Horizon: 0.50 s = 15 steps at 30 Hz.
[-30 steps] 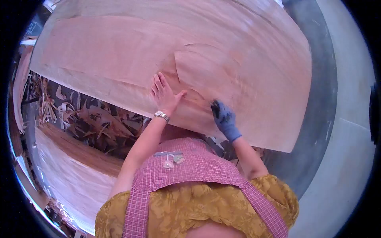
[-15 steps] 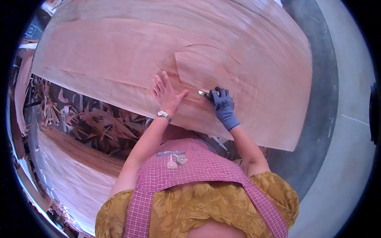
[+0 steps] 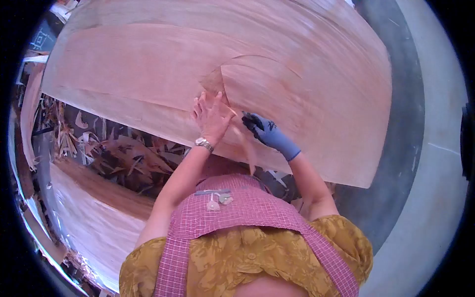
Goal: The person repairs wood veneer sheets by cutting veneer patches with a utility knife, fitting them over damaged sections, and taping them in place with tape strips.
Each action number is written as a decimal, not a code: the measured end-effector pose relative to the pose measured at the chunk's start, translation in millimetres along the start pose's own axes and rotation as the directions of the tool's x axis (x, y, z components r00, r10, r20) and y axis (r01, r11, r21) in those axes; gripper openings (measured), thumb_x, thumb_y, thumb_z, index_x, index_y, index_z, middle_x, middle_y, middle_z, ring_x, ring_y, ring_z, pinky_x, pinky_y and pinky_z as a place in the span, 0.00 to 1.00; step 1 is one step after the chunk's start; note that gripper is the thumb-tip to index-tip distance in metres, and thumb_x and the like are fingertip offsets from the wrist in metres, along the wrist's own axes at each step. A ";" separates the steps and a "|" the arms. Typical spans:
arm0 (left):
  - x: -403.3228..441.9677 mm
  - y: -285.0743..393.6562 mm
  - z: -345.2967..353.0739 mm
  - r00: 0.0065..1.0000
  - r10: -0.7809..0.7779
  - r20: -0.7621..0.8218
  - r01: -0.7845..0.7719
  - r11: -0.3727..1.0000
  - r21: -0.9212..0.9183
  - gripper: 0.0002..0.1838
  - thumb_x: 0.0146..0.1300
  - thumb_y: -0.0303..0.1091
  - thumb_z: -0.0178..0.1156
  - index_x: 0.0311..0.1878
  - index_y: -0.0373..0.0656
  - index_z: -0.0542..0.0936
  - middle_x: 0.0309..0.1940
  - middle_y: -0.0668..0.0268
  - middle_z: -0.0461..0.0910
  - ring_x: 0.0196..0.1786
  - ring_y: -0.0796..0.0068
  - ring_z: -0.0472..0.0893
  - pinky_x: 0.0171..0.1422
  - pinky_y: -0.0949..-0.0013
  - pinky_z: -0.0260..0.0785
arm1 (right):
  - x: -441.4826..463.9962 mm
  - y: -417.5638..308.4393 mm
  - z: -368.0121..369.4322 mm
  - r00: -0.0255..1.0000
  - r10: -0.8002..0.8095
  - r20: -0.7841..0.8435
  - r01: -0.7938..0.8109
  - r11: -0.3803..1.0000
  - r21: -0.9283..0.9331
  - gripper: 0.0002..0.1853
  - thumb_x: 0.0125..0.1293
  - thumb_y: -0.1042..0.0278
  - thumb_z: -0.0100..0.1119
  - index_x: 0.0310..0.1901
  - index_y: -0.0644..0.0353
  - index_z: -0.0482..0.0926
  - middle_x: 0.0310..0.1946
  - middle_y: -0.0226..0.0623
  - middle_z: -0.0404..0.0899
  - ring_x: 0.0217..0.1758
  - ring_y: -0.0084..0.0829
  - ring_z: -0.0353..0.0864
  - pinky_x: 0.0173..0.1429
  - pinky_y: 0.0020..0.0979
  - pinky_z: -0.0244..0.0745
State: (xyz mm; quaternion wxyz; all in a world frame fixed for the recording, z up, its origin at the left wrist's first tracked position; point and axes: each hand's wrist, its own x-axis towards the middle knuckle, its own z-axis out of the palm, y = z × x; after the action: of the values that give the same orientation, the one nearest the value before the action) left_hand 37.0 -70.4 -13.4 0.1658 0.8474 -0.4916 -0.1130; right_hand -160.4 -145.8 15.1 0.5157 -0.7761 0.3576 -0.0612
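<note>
A large, thin sheet of reddish wood veneer (image 3: 326, 128) lies in front of me. My left hand (image 3: 213, 118), bare with a wristwatch (image 3: 203, 143), presses on it, fingers stretched out. Just above those fingertips is a darker, pointed patch of wood (image 3: 213, 81) with a straight right edge. To the right, my right hand (image 3: 262, 128) wears a blue and black glove, its fingers curled around a utility knife whose blade is mostly hidden now. Between the hands a narrow veneer strip (image 3: 246, 148) hangs toward my apron.
Torn veneer scraps (image 3: 133, 153) fill the gap left of me. Beside them stands another pale veneer stack (image 3: 94, 213) with a brown edge. A grey floor (image 3: 435, 198) runs along the right. My checked apron (image 3: 237, 205) is close to the sheet's near edge.
My right hand has moved left and turned, and the knife's blade no longer shows clearly. A narrow veneer strip now hangs between my hands. My left hand's fingers have shifted slightly.
</note>
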 end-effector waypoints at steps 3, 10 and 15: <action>12.3 -37.8 -19.7 0.992 0.092 0.083 -0.079 0.986 -0.148 0.47 0.48 0.47 0.72 0.74 0.58 0.63 0.70 0.55 0.63 0.72 0.50 0.61 0.71 0.36 0.50 | -0.1 -6.2 -3.3 0.999 0.036 -0.038 -0.036 0.999 -0.019 0.17 0.72 0.62 0.52 0.58 0.61 0.75 0.52 0.51 0.80 0.54 0.51 0.80 0.57 0.42 0.75; 49.3 -131.3 -48.4 0.842 0.535 0.068 -0.475 0.676 0.563 0.30 0.61 0.34 0.58 0.69 0.44 0.68 0.55 0.58 0.76 0.63 0.59 0.72 0.71 0.47 0.60 | -2.0 -15.6 11.9 0.986 0.061 -0.156 -0.080 0.990 -0.120 0.18 0.72 0.62 0.53 0.59 0.61 0.73 0.50 0.52 0.81 0.54 0.53 0.80 0.56 0.44 0.75; 78.5 -151.6 -52.1 0.709 0.662 0.243 -0.680 0.551 0.483 0.24 0.61 0.33 0.56 0.62 0.39 0.73 0.43 0.62 0.80 0.51 0.64 0.79 0.73 0.49 0.60 | -4.5 -9.5 22.0 0.963 0.122 -0.241 -0.138 0.989 -0.050 0.19 0.72 0.62 0.54 0.60 0.61 0.74 0.52 0.50 0.81 0.55 0.51 0.81 0.57 0.41 0.75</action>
State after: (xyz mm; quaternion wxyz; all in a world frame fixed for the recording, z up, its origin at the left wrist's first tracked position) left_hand 214.7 -59.9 -27.1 -0.0574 0.6037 -0.7903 0.0881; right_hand -148.7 -124.4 14.2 0.4461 -0.7547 0.4689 -0.1078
